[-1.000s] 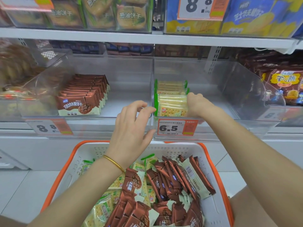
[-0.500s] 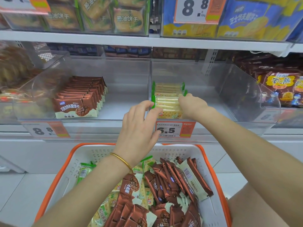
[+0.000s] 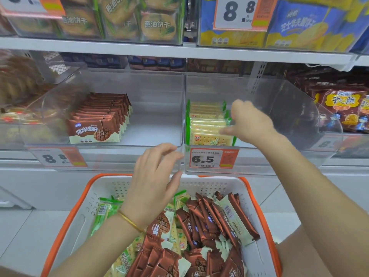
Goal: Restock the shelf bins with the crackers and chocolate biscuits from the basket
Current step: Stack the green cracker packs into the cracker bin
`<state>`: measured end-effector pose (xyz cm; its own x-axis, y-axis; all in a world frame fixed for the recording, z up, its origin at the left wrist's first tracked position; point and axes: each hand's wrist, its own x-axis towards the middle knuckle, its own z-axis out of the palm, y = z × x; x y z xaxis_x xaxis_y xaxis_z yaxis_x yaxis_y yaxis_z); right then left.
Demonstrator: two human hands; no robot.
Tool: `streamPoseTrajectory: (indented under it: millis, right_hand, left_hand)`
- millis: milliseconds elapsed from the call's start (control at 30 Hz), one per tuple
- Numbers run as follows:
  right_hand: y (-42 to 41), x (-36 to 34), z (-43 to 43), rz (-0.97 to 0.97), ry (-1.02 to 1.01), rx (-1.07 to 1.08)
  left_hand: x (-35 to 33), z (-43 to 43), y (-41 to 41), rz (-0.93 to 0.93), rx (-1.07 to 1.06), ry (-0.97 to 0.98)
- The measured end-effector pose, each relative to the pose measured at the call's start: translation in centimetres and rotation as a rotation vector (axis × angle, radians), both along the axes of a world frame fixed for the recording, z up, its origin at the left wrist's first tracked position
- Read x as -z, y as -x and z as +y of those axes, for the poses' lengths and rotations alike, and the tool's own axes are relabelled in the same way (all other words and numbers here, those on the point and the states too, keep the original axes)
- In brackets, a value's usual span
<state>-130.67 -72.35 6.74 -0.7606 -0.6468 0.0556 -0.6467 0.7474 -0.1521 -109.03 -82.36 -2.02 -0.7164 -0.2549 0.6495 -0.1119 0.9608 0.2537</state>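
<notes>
In the right bin (image 3: 295, 108) on the middle shelf, a row of crackers (image 3: 207, 124) stands on edge against the bin's left wall. The right hand (image 3: 249, 120) is just beside the row on its right. One fingertip touches the right edge of the front packs, and the other fingers are curled. The hand is blurred, so I cannot tell whether it grips a pack or only rests against it.

The left hand (image 3: 157, 176) hovers lower, in front of the seam between the two bins and above the basket (image 3: 257, 194). Its fingers are spread and relaxed and hold nothing.

The left bin (image 3: 155, 92) holds a row of chocolate biscuits (image 3: 99, 120) towards its left side, well apart from either hand. In the basket, brown biscuit packs (image 3: 209, 222) lie heaped over green cracker packs (image 3: 103, 212).
</notes>
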Motion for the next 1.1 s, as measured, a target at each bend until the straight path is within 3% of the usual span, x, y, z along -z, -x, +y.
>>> streamPoseTrajectory:
  millis: [100, 167, 267, 400, 667, 900, 1100]
  right_hand:
    - [-5.2, -0.9, 2.3, -0.017, 0.385, -0.149]
    - [-9.2, 0.7, 2.9, -0.179, 0.468, -0.331]
    - [-12.3, 6.5, 1.8, -0.384, 0.174, -0.499]
    - [-12.2, 13.8, 0.9, -0.439, -0.066, -0.488]
    - [-11.3, 16.1, 1.3, -0.505, -0.029, -0.447]
    - [-11.2, 16.8, 1.3, -0.509, -0.021, -0.428]
    - [-11.7, 17.0, 1.2, -0.534, -0.038, -0.447]
  left_hand:
    - [2.3, -1.5, -3.0, -0.136, -0.063, -0.064]
    - [4.3, -3.6, -4.8, -0.371, -0.184, -0.179]
    - [7.6, -7.0, -7.2, -0.726, -0.386, -0.315]
    - [11.1, -9.0, -8.5, -0.975, -0.534, -0.314]
    - [16.0, -8.1, -5.9, -1.177, -0.215, -0.172]
    - [17.4, -7.2, -5.7, -1.172, -0.205, -0.104]
    - [17.6, -7.3, -5.7, -1.176, -0.209, -0.171]
